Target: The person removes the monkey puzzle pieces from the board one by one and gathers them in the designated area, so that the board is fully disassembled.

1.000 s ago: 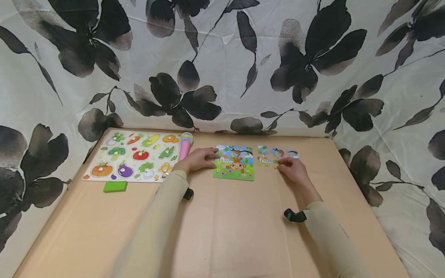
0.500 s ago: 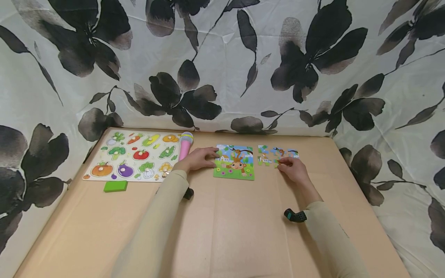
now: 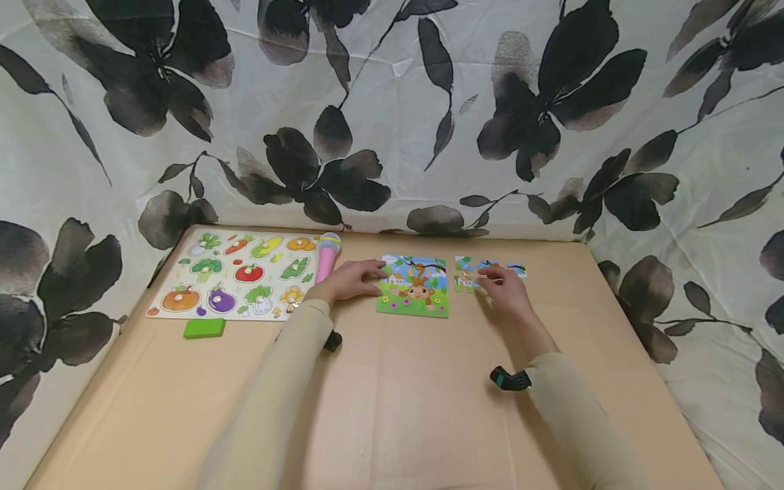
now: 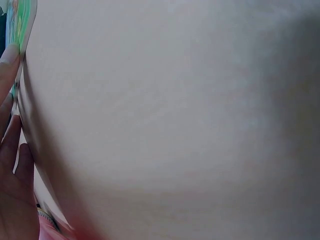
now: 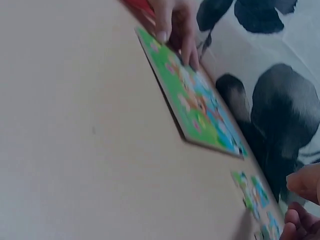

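Observation:
A square monkey puzzle board (image 3: 418, 297) lies flat on the tabletop, in the middle of the head view. My left hand (image 3: 350, 281) touches its left edge, fingers loosely extended; the left wrist view shows the thumb (image 4: 11, 55) against that edge. To the right of the board is a group of jigsaw pieces (image 3: 463, 280) with the same sort of picture. Over them hovers my right hand (image 3: 507, 289), partly hiding several. In the right wrist view a gap shows between its thumb and fingers (image 5: 295, 212), with no piece visible there.
At the left lies a white vegetable puzzle board (image 3: 211, 289), with a green block (image 3: 204, 329) at its near edge. A pink toy microphone (image 3: 327, 260) sits beside it, partly behind my left hand. Floral cloth (image 3: 404, 136) hangs behind the table (image 3: 422, 408).
My right hand has shifted left and slightly away from me, across the jigsaw pieces, and now covers the middle ones. The left hand and the monkey board have stayed still.

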`<state>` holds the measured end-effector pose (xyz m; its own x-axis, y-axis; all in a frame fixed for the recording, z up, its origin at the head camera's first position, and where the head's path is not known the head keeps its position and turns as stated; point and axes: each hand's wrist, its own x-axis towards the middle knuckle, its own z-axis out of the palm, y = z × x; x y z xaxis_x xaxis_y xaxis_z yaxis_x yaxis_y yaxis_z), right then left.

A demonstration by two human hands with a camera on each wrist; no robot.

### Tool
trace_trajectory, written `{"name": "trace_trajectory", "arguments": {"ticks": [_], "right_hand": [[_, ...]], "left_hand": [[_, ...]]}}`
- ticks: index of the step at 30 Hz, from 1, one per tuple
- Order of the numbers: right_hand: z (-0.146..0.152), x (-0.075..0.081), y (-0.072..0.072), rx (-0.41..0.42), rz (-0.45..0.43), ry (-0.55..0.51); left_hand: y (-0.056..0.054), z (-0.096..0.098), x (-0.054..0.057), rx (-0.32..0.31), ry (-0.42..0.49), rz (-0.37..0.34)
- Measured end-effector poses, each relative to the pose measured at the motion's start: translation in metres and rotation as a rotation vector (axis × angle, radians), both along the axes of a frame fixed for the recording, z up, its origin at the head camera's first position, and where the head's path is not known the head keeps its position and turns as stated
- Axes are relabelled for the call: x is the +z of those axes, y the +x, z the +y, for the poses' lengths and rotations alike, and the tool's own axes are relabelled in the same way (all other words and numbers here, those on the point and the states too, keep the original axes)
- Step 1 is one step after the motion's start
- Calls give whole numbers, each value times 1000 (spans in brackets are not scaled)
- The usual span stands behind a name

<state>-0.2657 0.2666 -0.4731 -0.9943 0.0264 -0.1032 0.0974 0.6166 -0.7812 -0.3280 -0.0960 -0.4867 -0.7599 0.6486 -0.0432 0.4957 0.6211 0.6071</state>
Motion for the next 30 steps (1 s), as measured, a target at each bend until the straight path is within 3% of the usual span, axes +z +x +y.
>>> {"name": "trace_trajectory", "arguments": {"ticks": [13,19,20,30], "right_hand": [[-53,5,-3,126,-63,-195],[-66,-4,-4,149,-58,-236],[-66,-10,-6,145,-51,-233],[-75,-16,-12,133,-35,-135]], "left_hand": [[2,-1,1,-17,25,8],[1,0,3,2,-6,-10],[1,0,3,2,-7,-11],[3,0,5,5,1,-22]]}}
